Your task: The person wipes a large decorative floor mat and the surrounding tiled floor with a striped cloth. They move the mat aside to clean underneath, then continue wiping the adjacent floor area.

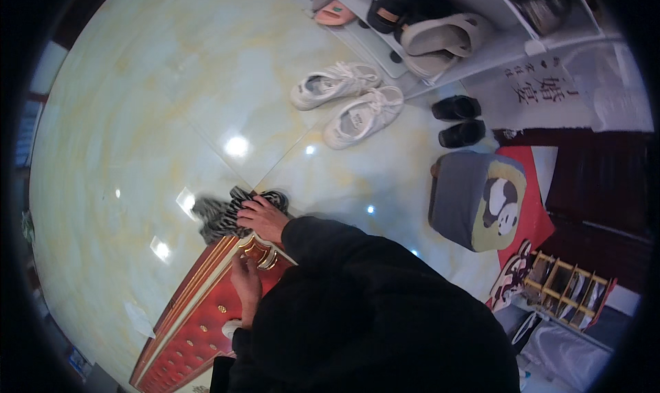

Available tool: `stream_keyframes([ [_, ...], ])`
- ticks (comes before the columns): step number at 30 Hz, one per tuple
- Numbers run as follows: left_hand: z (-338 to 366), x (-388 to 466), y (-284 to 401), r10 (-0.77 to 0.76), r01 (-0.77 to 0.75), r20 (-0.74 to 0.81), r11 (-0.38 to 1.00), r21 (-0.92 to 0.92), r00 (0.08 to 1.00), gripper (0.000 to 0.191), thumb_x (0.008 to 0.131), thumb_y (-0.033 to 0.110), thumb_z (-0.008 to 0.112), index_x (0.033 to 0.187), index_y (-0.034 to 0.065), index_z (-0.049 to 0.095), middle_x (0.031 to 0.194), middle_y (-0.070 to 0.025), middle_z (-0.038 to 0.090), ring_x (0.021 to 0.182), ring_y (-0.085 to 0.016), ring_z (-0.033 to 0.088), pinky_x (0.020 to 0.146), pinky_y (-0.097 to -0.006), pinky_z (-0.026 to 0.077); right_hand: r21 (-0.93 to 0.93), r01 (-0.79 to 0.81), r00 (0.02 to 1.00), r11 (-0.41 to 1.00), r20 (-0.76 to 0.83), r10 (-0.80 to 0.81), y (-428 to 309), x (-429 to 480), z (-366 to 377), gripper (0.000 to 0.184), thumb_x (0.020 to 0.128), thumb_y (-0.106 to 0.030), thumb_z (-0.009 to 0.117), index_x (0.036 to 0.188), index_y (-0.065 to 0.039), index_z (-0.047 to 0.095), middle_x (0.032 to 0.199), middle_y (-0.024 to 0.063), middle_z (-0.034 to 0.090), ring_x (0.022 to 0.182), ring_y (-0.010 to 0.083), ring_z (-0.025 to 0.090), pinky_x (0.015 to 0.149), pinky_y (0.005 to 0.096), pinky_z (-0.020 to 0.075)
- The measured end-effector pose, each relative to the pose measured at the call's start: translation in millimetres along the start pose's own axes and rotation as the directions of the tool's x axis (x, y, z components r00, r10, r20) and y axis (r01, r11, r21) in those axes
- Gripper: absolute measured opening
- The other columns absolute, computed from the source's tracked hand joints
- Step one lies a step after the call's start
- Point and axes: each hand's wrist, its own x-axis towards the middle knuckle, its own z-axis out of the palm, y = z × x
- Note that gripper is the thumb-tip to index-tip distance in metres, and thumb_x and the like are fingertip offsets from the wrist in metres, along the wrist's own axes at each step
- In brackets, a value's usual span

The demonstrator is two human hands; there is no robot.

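Observation:
My right hand (263, 219) is on a black-and-white striped cloth (229, 215), its fingers pressed into the folds. The cloth lies bunched over the near end of a red tufted panel with gold and cream trim (206, 310); part of it looks blurred. Just below the cloth, my left hand (246, 282) is raised over the panel's trimmed edge, with no object visible in it. Its palm side is partly hidden. A round white thing (232, 329) shows beside my left wrist.
White sneakers (361, 114) stand on the glossy tiled floor beside a shoe rack (448, 73) holding several shoes. Black slippers (459, 120), a grey stool with a panda cover (474, 202) on a red mat (536, 223), and a yellow divided rack (567, 290) are to the right.

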Motion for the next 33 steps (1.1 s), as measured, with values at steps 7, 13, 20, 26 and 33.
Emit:
stream_keyframes([
  [7,7,32,22,0.061,-0.069,0.160,0.996,0.048,0.985,0.027,0.096,0.011,0.055,0.122,0.0011,0.057,0.079,-0.0117,0.067,0.072,-0.018,0.064,0.066,-0.0339,0.050,-0.335,-0.461,0.887,0.822,-0.203,0.415,84,-174,-142,0.030,0.070,-0.012,0.064,0.100,-0.013,0.068,0.107,0.0096,0.065,0.103,0.0320,0.059,0.088,0.0484,0.0464],
  [13,42,31,33,0.128,-0.178,0.294,0.972,0.151,0.947,0.026,0.093,0.011,0.058,0.118,0.0048,0.060,0.079,-0.0135,0.067,0.071,-0.022,0.066,0.065,-0.0354,0.050,-0.162,-0.960,0.280,0.230,-0.454,0.846,137,-289,-205,0.062,0.093,-0.031,0.061,0.142,0.000,0.040,0.142,0.0209,0.045,0.133,0.0370,0.042,0.113,0.0449,0.0310],
  [20,56,21,22,0.164,-0.170,0.313,0.985,-0.009,0.935,0.028,0.093,0.012,0.057,0.121,0.0093,0.062,0.090,-0.0168,0.071,0.081,-0.028,0.070,0.070,-0.0379,0.053,-0.108,-0.990,-0.030,-0.087,-0.450,0.893,24,-313,-109,0.071,0.094,-0.042,0.055,0.147,0.002,0.035,0.150,0.0253,0.036,0.139,0.0468,0.030,0.115,0.0562,0.0235],
  [26,39,9,-4,-0.071,0.070,0.267,0.997,0.015,0.961,0.026,0.094,0.015,0.059,0.116,0.0024,0.063,0.093,-0.0171,0.071,0.088,-0.027,0.071,0.077,-0.0361,0.053,-0.295,-0.887,0.420,0.356,-0.192,0.887,2,-218,-67,0.073,0.087,-0.033,0.063,0.146,-0.001,0.036,0.154,0.0233,0.029,0.142,0.0490,0.022,0.114,0.0630,0.0171],
  [33,4,22,15,-0.025,0.028,-0.031,0.994,0.103,0.999,0.032,0.091,0.009,0.058,0.123,0.0018,0.057,0.118,-0.0203,0.065,0.108,-0.036,0.064,0.088,-0.0422,0.052,-0.035,-0.668,0.743,0.743,-0.090,0.664,-43,4,14,0.066,0.092,-0.028,0.056,0.147,-0.001,0.033,0.156,0.0227,0.024,0.145,0.0492,0.014,0.114,0.0633,0.0116],
])
